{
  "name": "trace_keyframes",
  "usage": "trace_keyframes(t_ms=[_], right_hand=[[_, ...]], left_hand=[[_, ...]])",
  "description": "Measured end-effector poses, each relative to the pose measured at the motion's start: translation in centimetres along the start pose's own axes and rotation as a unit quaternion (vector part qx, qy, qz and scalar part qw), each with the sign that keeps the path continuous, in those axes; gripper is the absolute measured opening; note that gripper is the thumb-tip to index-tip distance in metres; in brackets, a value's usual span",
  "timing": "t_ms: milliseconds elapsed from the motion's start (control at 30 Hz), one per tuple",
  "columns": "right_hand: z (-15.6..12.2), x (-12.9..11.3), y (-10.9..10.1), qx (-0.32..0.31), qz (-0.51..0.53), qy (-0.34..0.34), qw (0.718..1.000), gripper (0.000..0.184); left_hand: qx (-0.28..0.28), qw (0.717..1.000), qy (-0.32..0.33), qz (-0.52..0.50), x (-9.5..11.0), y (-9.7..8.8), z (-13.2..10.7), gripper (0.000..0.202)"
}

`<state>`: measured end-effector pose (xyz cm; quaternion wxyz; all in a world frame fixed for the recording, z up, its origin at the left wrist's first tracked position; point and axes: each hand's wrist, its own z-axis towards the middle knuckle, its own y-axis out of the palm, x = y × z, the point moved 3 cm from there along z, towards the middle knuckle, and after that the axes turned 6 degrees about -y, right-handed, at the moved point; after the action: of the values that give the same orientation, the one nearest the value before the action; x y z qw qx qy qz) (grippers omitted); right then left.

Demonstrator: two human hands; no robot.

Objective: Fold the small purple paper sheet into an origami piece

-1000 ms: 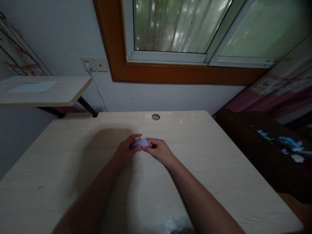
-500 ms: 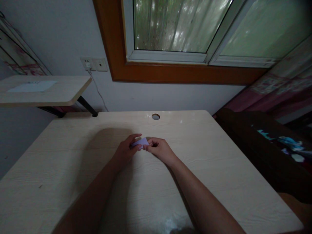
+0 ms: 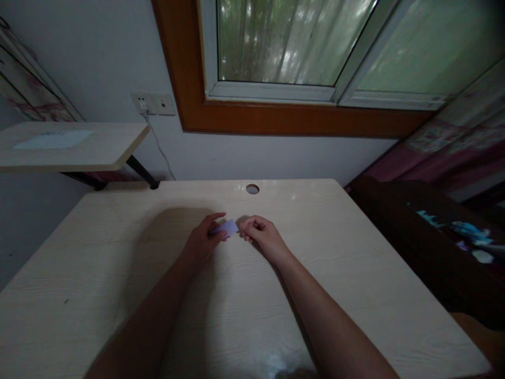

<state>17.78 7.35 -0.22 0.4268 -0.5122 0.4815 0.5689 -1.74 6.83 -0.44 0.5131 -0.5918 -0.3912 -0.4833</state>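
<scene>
A small piece of lilac folded paper [image 3: 228, 228] is pinched between the thumb and fingers of my left hand [image 3: 203, 237], over the middle of the desk. Its free end points right, and its left end disappears into the grip. My left index finger stretches out above the paper. Just past that free end, my right hand [image 3: 263, 234] is curled with thumb and fingertips together, a narrow gap from the paper. Whether anything small lies within those right fingertips is hidden.
Under both hands spreads a pale wood desk [image 3: 252, 295], with a round cable hole [image 3: 252, 189] near its back edge. A raised shelf [image 3: 74, 152] with a sheet of paper [image 3: 53, 139] stands at left. Behind are a wall socket [image 3: 153, 104] with a cord and a window.
My right hand has let go of the paper's right end and drawn slightly away, its fingers curling. The paper stays in my left hand, which has shifted slightly up and left.
</scene>
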Motion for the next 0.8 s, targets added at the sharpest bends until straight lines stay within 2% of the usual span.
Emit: trace_keyframes(t_ms=[167,233,800], right_hand=[[-0.5,-0.3,1.2,-0.085,-0.124,-0.061,0.987,0.023],[-0.6,0.0,1.4,-0.091,-0.157,-0.073,0.981,0.022],[-0.5,0.2,1.3,-0.081,-0.153,-0.064,0.983,0.019]], left_hand=[[-0.006,0.997,0.018,0.071,0.5,0.1,-0.4,0.049],[-0.010,0.995,0.021,0.100,0.5,0.2,-0.5,0.047],[-0.019,0.994,0.022,0.103,1.2,0.2,-0.6,0.056]])
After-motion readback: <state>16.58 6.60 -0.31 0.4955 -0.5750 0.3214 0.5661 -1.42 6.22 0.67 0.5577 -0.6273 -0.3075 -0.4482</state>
